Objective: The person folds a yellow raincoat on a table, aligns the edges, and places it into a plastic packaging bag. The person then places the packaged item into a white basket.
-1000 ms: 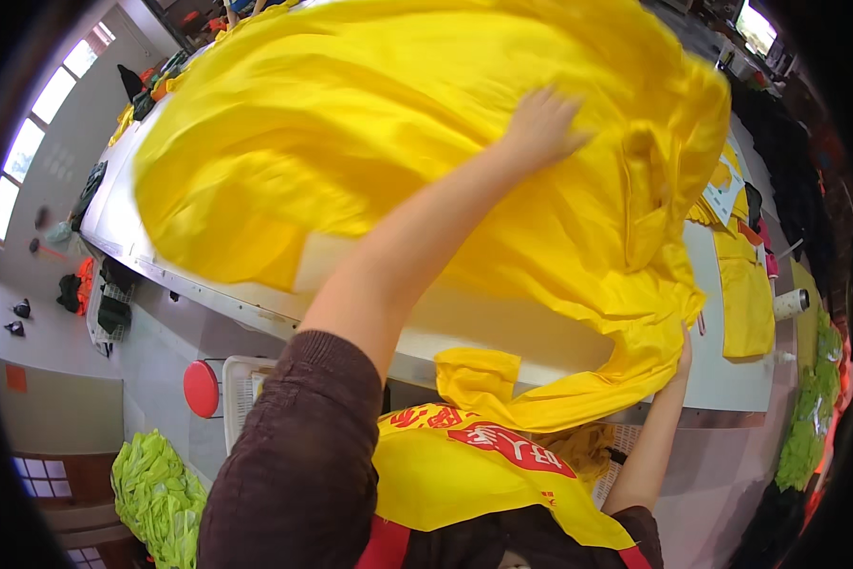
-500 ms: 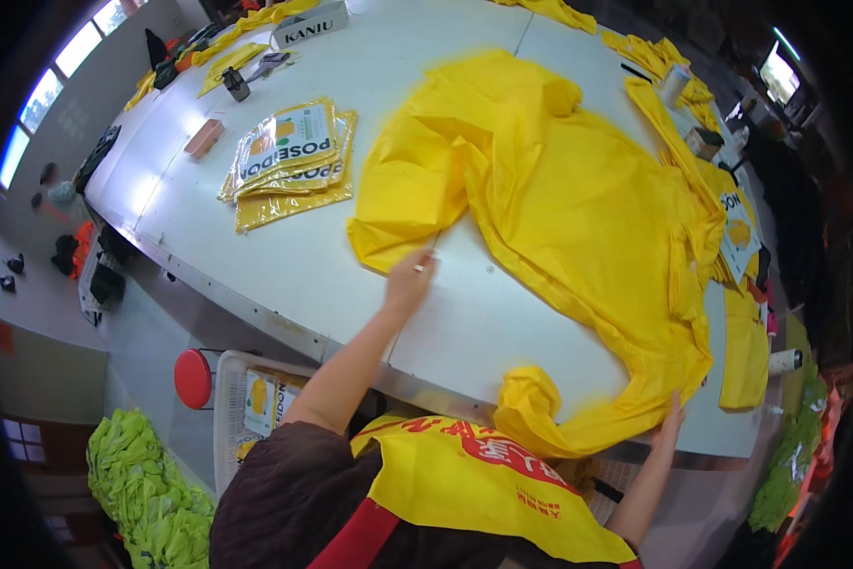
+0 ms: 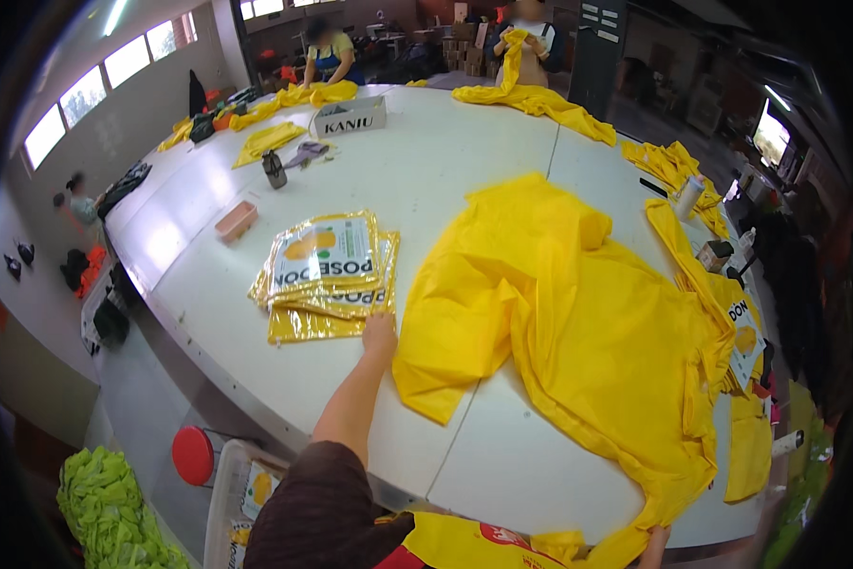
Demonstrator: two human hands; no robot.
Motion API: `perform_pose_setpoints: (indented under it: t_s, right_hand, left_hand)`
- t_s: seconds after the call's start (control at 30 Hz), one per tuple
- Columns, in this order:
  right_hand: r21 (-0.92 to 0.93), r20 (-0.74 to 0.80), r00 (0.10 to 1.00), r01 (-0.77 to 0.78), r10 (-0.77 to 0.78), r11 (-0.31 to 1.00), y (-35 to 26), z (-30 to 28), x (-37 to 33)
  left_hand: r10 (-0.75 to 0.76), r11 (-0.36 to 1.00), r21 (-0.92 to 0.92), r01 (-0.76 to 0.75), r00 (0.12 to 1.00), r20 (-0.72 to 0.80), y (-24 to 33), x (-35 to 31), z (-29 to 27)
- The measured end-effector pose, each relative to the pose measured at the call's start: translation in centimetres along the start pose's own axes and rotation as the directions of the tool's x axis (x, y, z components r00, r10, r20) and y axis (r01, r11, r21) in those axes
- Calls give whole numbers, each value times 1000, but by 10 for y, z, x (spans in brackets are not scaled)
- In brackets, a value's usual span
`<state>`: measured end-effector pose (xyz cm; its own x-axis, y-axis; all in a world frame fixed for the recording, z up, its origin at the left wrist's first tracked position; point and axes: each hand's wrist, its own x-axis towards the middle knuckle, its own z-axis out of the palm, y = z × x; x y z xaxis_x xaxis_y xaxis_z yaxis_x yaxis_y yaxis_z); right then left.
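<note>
A large yellow garment (image 3: 597, 313) of smooth, thin material lies spread and creased over the right half of the white table. My right hand (image 3: 655, 546) is at its near end by the table's front edge, closed on the cloth, partly cut off by the picture's lower rim. My left hand (image 3: 380, 334) reaches forward to the lower right corner of a stack of clear-wrapped yellow packages (image 3: 322, 256). It touches that corner, just left of the garment; its fingertips are too small and hidden to read.
On the white table (image 3: 284, 398) stand a pink tray (image 3: 237, 221), a dark bottle (image 3: 274, 169) and a grey-white box (image 3: 351, 117). Two people work at the far edge with yellow cloth. More yellow packages (image 3: 744, 332) lie at the right. A red stool (image 3: 193, 455) and white basket (image 3: 222, 503) stand at left.
My view has tilted up, bringing the far side of the table and the people there into sight. My left hand has moved from the garment's near left corner to the package stack.
</note>
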<state>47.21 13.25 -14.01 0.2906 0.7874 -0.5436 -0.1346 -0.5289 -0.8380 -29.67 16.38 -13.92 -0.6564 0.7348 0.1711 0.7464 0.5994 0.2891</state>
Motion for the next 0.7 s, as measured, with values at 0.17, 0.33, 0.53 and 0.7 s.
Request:
perform_pose_setpoints:
  t_s: [0.17, 0.33, 0.53, 0.7]
  right_hand:
    - [139, -23, 998, -48, 52, 989, 2, 1, -13]
    - [460, 124, 977, -211, 172, 862, -2, -19, -8]
    - [-35, -23, 997, 68, -69, 997, -28, -17, 16]
    - [-165, -174, 983, 27, -56, 986, -20, -31, 30]
  left_hand:
    - [341, 893, -204, -400, 900, -272, -21, -17, -11]
    - [219, 931, -208, -300, 915, -339, -39, 18, 8]
    - [-98, 992, -106, 62, 918, -384, -19, 92, 35]
    - [-340, 913, -167, 373, 920, 197, 43, 70, 1]
